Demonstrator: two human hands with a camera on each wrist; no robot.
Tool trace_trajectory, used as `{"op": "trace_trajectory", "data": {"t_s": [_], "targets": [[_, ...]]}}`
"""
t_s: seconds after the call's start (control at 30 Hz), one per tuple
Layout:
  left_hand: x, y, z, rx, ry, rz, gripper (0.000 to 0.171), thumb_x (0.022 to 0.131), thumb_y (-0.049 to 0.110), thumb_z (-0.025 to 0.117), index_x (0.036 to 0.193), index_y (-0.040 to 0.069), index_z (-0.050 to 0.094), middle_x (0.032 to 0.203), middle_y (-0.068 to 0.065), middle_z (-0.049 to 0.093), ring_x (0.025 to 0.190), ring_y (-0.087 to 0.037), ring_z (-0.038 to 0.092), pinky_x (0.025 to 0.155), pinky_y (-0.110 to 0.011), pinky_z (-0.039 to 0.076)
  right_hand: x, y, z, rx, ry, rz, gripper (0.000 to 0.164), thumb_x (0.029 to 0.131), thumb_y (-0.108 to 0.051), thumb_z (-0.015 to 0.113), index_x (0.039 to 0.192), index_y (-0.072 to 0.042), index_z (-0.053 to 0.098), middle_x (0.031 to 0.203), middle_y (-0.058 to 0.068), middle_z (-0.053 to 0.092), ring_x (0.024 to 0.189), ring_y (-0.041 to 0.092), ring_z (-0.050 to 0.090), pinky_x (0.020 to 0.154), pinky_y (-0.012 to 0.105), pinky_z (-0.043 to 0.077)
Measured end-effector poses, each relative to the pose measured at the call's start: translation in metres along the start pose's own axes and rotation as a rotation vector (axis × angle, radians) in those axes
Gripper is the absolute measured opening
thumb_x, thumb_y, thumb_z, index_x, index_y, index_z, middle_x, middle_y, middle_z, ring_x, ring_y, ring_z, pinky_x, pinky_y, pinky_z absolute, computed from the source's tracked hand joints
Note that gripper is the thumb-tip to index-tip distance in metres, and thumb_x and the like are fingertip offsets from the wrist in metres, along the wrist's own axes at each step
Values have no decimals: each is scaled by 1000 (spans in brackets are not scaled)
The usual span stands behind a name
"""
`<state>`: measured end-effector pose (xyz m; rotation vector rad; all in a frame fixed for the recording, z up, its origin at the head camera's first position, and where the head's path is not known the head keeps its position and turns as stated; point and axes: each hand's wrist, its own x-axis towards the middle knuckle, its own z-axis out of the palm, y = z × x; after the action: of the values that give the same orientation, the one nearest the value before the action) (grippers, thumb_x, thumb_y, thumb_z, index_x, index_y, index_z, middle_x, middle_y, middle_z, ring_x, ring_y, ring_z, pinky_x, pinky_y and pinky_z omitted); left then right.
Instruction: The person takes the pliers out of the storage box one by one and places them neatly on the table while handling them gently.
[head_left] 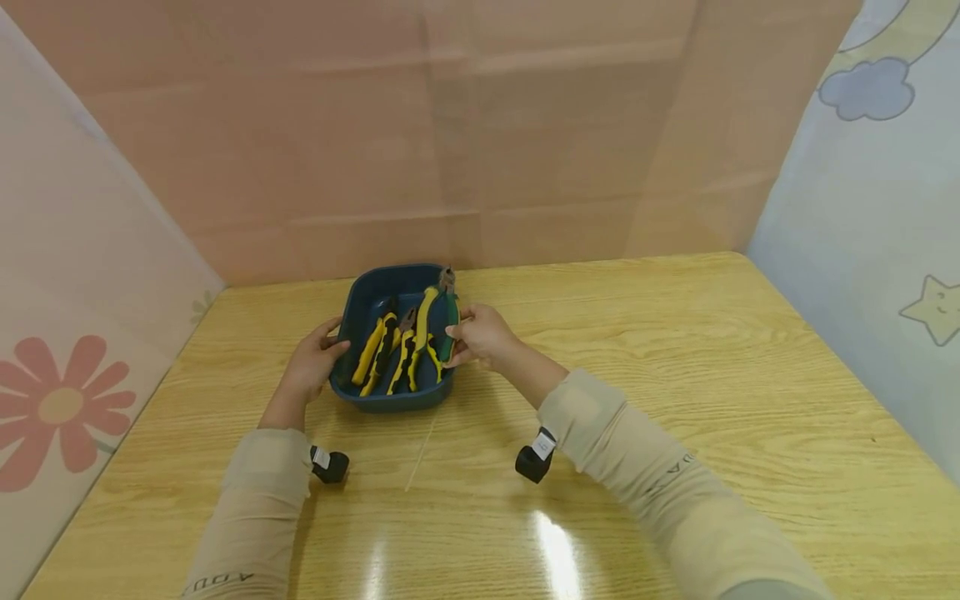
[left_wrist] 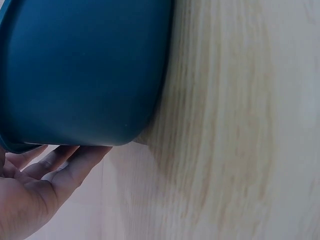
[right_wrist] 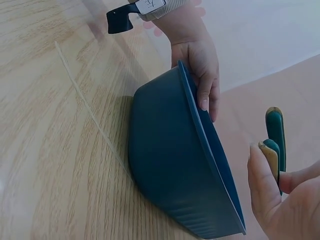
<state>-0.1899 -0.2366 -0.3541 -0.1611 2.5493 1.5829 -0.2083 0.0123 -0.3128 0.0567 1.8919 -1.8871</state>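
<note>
A dark blue plastic basin (head_left: 393,404) stands on the table, holding several pliers (head_left: 406,354) with yellow and black handles. My left hand (head_left: 311,362) grips the basin's left rim, thumb over the edge and fingers along the outer wall; in the left wrist view those fingers (left_wrist: 75,167) lie against the wall. At the basin's right side, my right hand (head_left: 483,337) holds a pair of pliers with green and yellow handles (head_left: 452,312), its metal head toward the back. The right wrist view shows the handle ends (right_wrist: 275,127) between fingers and thumb, above the basin's rim.
The wood-grain table (head_left: 637,350) stretches out to the right and in front. A thin pale strip (head_left: 422,454) lies before the basin. Black wrist devices (head_left: 534,457) hang under both forearms. A pinkish backdrop (head_left: 480,150) rises behind the table, with patterned side panels.
</note>
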Motion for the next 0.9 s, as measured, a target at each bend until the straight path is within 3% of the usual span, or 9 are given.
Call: {"op": "trace_trajectory", "data": {"t_s": [0.2, 0.4, 0.77, 0.9], "targets": [[1, -2, -1, -22, -4, 5, 52, 93, 13, 38, 140, 12, 15, 131, -27, 28, 109, -40, 40, 84, -45, 40, 1, 1, -4, 29, 12, -12, 31, 87, 2, 46, 117, 6, 38, 98, 31, 52, 51, 22, 56, 62, 39, 50], [1, -1, -1, -13, -4, -7, 52, 93, 13, 38, 140, 13, 15, 131, -26, 28, 110, -39, 40, 84, -46, 39, 1, 1, -9, 16, 33, -19, 29, 87, 1, 47, 115, 7, 40, 86, 23, 55, 52, 22, 56, 67, 43, 48], [2, 0, 1, -15, -6, 9, 52, 93, 12, 39, 139, 11, 16, 130, -27, 29, 109, -39, 40, 83, -46, 40, 0, 1, -17, 3, 54, -6, 46, 87, 0, 48, 128, 5, 29, 84, 18, 51, 50, 19, 52, 65, 41, 49], [2, 0, 1, -15, -9, 14, 52, 93, 12, 39, 139, 11, 15, 130, -27, 29, 110, -39, 39, 84, -46, 39, 0, 1, -21, -2, 59, -6, 49, 87, 0, 47, 131, 4, 25, 96, 23, 50, 52, 19, 51, 67, 41, 49]]}}
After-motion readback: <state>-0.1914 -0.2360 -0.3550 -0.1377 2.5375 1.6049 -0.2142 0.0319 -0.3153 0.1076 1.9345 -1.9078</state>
